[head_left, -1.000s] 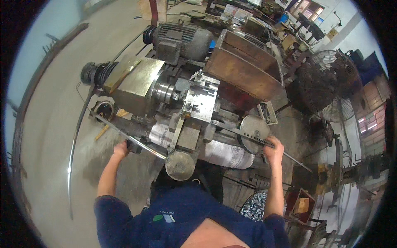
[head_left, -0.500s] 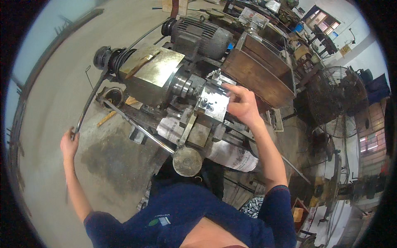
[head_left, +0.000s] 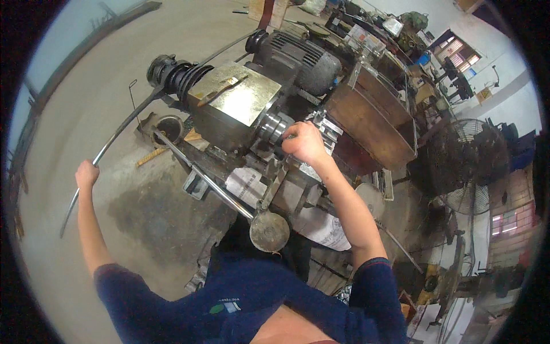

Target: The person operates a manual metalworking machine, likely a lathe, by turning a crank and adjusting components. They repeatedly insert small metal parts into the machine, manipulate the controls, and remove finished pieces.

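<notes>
At the far left, my left hand [head_left: 87, 174] is wrapped round a long metal lever [head_left: 117, 133], whose bare end sticks out below the fist. The lever runs up to the pulley end of a small lathe-like machine. My right hand [head_left: 305, 141] is at the shiny round chuck [head_left: 271, 127], fingers curled together against its front. Whatever they pinch is hidden behind the knuckles. Just beyond that hand lies a bright metal slide block [head_left: 331, 133], partly covered by it. A flat-topped metal housing [head_left: 260, 98] stands left of the chuck, with a thin brown-handled tool [head_left: 222, 92] on top.
Behind the housing sits a dark finned motor [head_left: 312, 64]. A wooden bin [head_left: 366, 117] stands to its right. A second rod [head_left: 220, 192] reaches toward a round metal weight [head_left: 269, 232] close to my body. Farther right is a large caged fan [head_left: 467, 152].
My right hand has gone from above the slide block leftward to the chuck, and its fingers have curled in. My left hand, still on the lever, has swung outward and up.
</notes>
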